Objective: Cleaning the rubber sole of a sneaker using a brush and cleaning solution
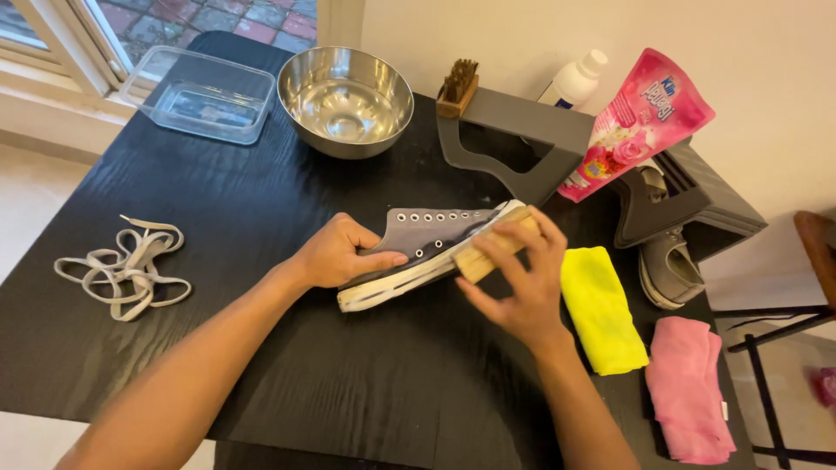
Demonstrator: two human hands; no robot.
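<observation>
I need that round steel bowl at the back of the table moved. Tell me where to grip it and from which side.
Grip the round steel bowl by its thin near rim, coming from above and the front. It stands upright, open and empty, so the rim is free. The clear plastic tub crowds its left and the grey stand its right.

A black counter (261, 365) with a wood grain fills most of the view. Behind it is a plain cream wall (488, 35). At the top left a white window frame (61, 43) shows red paving outside. The floor (26, 191) is pale. A dark chair (784, 322) stands at the right.
</observation>
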